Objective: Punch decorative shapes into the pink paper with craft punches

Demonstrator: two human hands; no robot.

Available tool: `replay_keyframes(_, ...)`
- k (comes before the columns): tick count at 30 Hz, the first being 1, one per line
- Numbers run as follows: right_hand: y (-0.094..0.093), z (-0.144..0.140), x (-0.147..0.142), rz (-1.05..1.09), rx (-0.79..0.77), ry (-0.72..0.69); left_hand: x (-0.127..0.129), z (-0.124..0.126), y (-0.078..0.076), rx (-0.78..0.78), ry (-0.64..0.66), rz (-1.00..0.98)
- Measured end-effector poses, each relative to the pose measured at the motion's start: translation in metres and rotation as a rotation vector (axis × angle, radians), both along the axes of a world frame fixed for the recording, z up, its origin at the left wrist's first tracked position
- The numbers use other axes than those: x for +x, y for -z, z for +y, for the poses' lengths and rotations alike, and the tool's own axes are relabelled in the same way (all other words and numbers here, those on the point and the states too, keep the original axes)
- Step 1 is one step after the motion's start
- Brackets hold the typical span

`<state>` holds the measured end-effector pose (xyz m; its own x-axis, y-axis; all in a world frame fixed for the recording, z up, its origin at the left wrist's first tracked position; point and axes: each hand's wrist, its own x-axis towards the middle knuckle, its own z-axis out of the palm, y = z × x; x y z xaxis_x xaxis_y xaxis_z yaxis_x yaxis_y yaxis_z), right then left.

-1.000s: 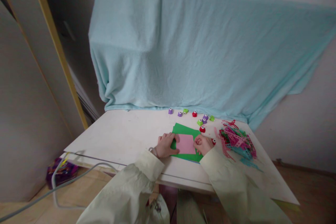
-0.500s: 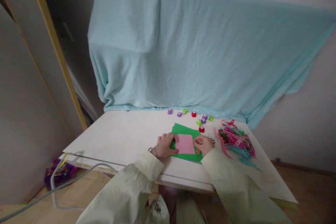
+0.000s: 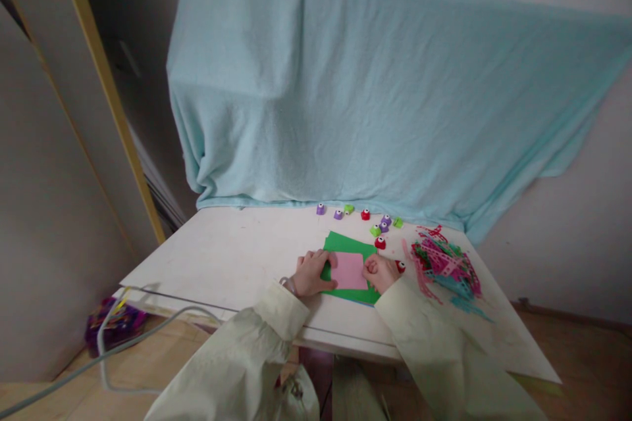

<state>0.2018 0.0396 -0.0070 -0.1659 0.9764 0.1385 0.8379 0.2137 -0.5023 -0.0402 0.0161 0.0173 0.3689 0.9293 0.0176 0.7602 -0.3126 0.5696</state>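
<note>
Pink paper [image 3: 349, 270] on green sheet [image 3: 345, 245], barely moved over the last second. Left hand [image 3: 310, 273] flat, pinning its left edge; right hand [image 3: 381, 272] curled at right edge, grip unclear. Still aligning. Small punches [image 3: 379, 243], paper scraps [image 3: 444, 263] further out on desk [image 3: 232, 256].

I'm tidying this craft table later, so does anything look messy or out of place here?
Yes: a tangled heap of punched paper scraps sprawls over the table beside the right hand, and small punches lie scattered behind the green sheet. The pink paper lies flat.
</note>
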Motion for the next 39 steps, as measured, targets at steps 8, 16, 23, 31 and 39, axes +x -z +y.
replay_keyframes(8, -0.0100, -0.0078, -0.0028, 0.111, -0.008, 0.071, 0.0005, -0.0011, -0.0055, -0.035, -0.007, 0.019)
replay_keyframes(16, -0.0046, -0.0080, 0.0028, 0.202, -0.035, 0.029, 0.0001, -0.0001, -0.0035, -0.033, 0.004, 0.019)
replay_keyframes(23, -0.0078, -0.0077, 0.0041, 0.162, 0.000, -0.013, 0.0004, -0.0008, -0.0042, -0.039, -0.004, 0.017)
replay_keyframes(31, -0.0073, -0.0057, 0.0025, 0.102, -0.003, -0.013, 0.0010, -0.0008, -0.0052, -0.038, -0.003, 0.010)
replay_keyframes(39, -0.0063, -0.0075, 0.0018, 0.078, 0.032, 0.025, 0.0017, -0.0011, -0.0052, -0.047, -0.010, 0.020)
